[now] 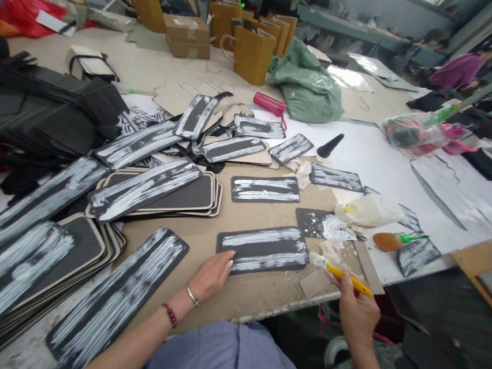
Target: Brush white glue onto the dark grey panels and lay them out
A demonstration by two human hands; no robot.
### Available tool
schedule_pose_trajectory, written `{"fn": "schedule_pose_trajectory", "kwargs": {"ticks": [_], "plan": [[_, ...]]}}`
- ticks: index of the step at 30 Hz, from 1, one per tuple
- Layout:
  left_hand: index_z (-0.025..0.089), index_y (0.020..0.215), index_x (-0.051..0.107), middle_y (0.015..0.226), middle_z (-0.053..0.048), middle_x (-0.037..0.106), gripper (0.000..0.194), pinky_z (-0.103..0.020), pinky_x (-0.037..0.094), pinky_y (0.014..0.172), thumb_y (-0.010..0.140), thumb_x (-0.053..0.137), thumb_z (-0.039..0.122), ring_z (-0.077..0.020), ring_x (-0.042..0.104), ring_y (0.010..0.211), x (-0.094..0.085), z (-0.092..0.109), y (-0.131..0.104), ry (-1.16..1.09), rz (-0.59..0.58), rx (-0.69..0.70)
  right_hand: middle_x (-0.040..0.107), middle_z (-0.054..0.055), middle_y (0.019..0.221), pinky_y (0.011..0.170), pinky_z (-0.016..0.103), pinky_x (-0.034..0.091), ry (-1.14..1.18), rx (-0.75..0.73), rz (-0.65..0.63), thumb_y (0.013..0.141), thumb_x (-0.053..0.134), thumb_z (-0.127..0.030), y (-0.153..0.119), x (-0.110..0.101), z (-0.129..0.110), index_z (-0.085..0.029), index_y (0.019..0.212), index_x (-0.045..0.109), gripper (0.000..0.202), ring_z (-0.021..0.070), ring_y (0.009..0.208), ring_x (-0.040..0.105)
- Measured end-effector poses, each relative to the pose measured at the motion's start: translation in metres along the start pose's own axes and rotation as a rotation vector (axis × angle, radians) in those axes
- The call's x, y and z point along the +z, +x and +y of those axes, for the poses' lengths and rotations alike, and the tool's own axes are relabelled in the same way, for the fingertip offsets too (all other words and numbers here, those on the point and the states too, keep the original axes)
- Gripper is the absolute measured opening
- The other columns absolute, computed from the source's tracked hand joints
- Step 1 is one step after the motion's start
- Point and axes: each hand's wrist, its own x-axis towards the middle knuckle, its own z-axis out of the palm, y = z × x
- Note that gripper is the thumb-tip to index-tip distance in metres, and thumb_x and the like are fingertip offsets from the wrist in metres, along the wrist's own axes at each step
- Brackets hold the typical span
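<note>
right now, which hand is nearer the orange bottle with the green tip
Right. The right hand, gripping a yellow-handled brush, is this side of the orange bottle; the left hand is farther off, at the left end of a white-streaked dark panel.

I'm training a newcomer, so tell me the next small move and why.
Probably slide aside the streaked panel that the left hand rests at: white already runs along both its long edges, and the yellow-handled brush in the right hand is just by its right end.
</note>
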Motion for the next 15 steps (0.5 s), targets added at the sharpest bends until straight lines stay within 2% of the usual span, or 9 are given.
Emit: {"fn": "schedule_pose_trajectory", "kwargs": {"ticks": [3, 6, 8, 10, 12, 15], "plan": [[0.017, 0.108, 0.051, 0.103, -0.009, 0.065, 0.031, -0.033, 0.047, 0.087, 0.088, 0.031, 0.029, -0.0163, 0.06, 0.096, -0.002, -0.003, -0.005, -0.197, 0.053, -0.076, 0.066, 0.009, 0.087, 0.079, 0.037, 0.048, 0.1, -0.079, -0.15, 0.076, 0.05, -0.054, -0.024, 0.006, -0.025, -0.017, 0.089, 0.063, 0.042, 0.0234, 0.079, 0.063], [0.016, 0.104, 0.052, 0.096, -0.009, 0.065, 0.029, -0.032, 0.048, 0.083, 0.088, 0.031, 0.027, -0.0163, 0.06, 0.091, -0.011, -0.002, -0.005, -0.257, 0.14, -0.143, 0.066, 0.007, 0.092, 0.082, 0.037, 0.047, 0.119, -0.281, -0.319, 0.08, 0.049, -0.045, -0.048, 0.023, -0.045, -0.02, 0.093, 0.063, 0.032, 0.0224, 0.085, 0.062], [0.015, 0.099, 0.055, 0.093, -0.009, 0.064, 0.027, -0.033, 0.047, 0.083, 0.087, 0.032, 0.025, -0.017, 0.059, 0.089, -0.016, 0.0, -0.009, -0.148, 0.167, -0.077, 0.066, 0.006, 0.095, 0.084, 0.037, 0.047, 0.152, -0.434, -0.4, 0.082, 0.05, -0.038, -0.059, 0.036, -0.056, -0.021, 0.097, 0.063, 0.026, 0.0214, 0.089, 0.061], [0.015, 0.096, 0.057, 0.092, -0.01, 0.063, 0.025, -0.034, 0.047, 0.084, 0.086, 0.035, 0.021, -0.0174, 0.056, 0.089, -0.014, 0.002, -0.017, -0.009, 0.131, 0.046, 0.065, 0.006, 0.098, 0.085, 0.036, 0.047, 0.203, -0.545, -0.461, 0.084, 0.049, -0.031, -0.068, 0.051, -0.067, -0.022, 0.101, 0.061, 0.023, 0.0196, 0.091, 0.06], [0.014, 0.098, 0.058, 0.095, -0.01, 0.062, 0.025, -0.034, 0.046, 0.085, 0.084, 0.037, 0.017, -0.0179, 0.054, 0.092, -0.007, 0.003, -0.028, 0.103, 0.073, 0.142, 0.065, 0.005, 0.1, 0.087, 0.035, 0.047, 0.242, -0.636, -0.522, 0.085, 0.048, -0.025, -0.076, 0.066, -0.076, -0.023, 0.106, 0.059, 0.024, 0.0182, 0.094, 0.06], [0.014, 0.105, 0.056, 0.106, -0.011, 0.06, 0.027, -0.038, 0.045, 0.089, 0.082, 0.041, 0.013, -0.0201, 0.051, 0.101, 0.008, 0.002, -0.042, 0.257, 0.033, 0.179, 0.064, 0.006, 0.104, 0.088, 0.034, 0.048, 0.263, -0.752, -0.608, 0.084, 0.048, -0.02, -0.09, 0.085, -0.082, -0.024, 0.111, 0.058, 0.028, 0.0179, 0.098, 0.059]]}}
